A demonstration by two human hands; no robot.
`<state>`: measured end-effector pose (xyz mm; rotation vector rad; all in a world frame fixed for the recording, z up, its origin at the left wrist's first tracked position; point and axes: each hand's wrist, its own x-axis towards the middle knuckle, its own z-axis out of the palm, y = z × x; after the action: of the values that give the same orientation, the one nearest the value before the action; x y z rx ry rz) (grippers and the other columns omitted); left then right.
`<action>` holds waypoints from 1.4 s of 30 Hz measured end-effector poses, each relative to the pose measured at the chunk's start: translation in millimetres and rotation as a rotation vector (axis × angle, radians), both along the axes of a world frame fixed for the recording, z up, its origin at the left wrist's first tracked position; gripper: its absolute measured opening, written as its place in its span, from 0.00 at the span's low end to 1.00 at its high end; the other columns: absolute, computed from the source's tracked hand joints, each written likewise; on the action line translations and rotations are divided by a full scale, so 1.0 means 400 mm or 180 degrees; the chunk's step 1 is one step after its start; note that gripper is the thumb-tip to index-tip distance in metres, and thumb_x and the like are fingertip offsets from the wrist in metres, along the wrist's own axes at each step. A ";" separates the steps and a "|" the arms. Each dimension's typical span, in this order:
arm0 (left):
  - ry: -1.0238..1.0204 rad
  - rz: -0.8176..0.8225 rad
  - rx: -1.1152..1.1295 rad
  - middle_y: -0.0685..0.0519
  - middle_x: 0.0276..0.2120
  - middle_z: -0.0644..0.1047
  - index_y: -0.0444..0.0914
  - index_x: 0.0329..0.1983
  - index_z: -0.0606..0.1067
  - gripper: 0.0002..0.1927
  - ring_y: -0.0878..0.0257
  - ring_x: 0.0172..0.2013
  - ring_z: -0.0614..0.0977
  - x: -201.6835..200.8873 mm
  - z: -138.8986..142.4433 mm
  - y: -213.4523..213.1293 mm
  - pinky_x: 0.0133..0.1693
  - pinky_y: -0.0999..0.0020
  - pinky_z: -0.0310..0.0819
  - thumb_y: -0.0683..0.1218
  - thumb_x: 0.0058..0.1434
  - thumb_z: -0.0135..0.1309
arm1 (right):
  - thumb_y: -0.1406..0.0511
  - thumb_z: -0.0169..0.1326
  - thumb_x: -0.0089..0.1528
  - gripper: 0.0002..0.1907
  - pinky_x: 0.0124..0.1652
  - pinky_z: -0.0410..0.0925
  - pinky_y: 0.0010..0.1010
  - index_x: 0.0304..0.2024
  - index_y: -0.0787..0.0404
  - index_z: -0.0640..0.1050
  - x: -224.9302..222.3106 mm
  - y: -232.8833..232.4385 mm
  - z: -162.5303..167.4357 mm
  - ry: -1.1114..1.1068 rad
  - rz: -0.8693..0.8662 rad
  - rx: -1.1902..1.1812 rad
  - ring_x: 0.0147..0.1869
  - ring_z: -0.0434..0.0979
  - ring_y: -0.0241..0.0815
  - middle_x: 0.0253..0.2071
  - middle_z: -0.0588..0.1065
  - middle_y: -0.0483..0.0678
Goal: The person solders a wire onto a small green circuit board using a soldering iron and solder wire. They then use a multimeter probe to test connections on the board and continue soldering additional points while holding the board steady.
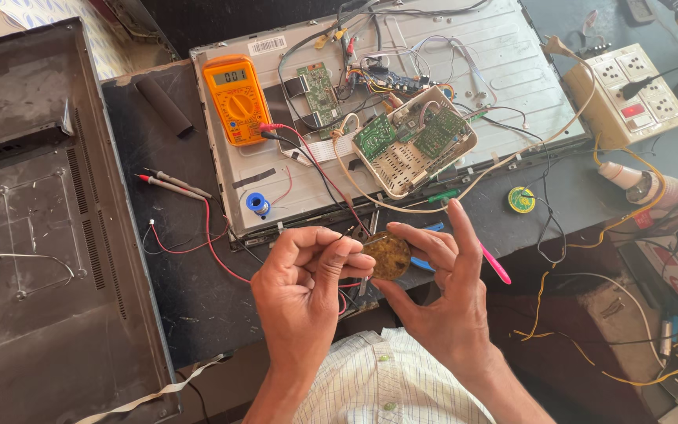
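Observation:
My right hand (441,290) holds a small round tin of brownish paste (390,255) between thumb and fingers, with the index finger raised. My left hand (308,279) pinches a thin dark wire end (346,234) and touches it to the tin's edge. Both hands hover over the front edge of the dark workbench (190,290), just below a flat metal panel back (504,55) with circuit boards and wiring.
An orange multimeter (235,99) lies on the panel, its red and black probes (173,184) on the bench. A white tray of green circuit boards (413,141), a blue solder spool (258,203), a beige power strip (629,94), a pink-handled tool (496,265) and a black rear cover (33,235) surround them.

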<state>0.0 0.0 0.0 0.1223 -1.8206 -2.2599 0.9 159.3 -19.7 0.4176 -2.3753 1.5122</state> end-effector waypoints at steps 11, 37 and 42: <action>0.0003 0.0091 -0.0396 0.47 0.31 0.83 0.30 0.42 0.74 0.05 0.64 0.33 0.89 -0.010 -0.010 0.014 0.36 0.73 0.86 0.38 0.67 0.56 | 0.73 0.69 0.54 0.59 0.60 0.75 0.37 0.74 0.64 0.43 0.001 -0.001 0.001 -0.0030 0.0022 -0.0002 0.63 0.78 0.46 0.60 0.75 0.56; 0.0074 0.0103 -0.0668 0.49 0.30 0.84 0.30 0.42 0.74 0.05 0.64 0.34 0.89 -0.011 0.001 0.024 0.36 0.74 0.85 0.38 0.67 0.56 | 0.72 0.70 0.55 0.58 0.59 0.74 0.34 0.74 0.65 0.43 -0.003 0.008 0.001 0.0152 0.0055 0.0108 0.63 0.77 0.46 0.60 0.76 0.56; 0.0097 0.0097 -0.0573 0.48 0.31 0.84 0.30 0.42 0.74 0.05 0.64 0.34 0.89 -0.012 0.000 0.028 0.36 0.74 0.85 0.38 0.67 0.56 | 0.71 0.70 0.55 0.58 0.59 0.74 0.34 0.74 0.65 0.43 -0.002 0.008 0.003 0.0074 -0.0005 0.0116 0.62 0.77 0.45 0.60 0.77 0.55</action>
<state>-4.8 11.2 0.0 0.0829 -1.9810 -2.0544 0.1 162.5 -18.6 0.4391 -2.3880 1.4573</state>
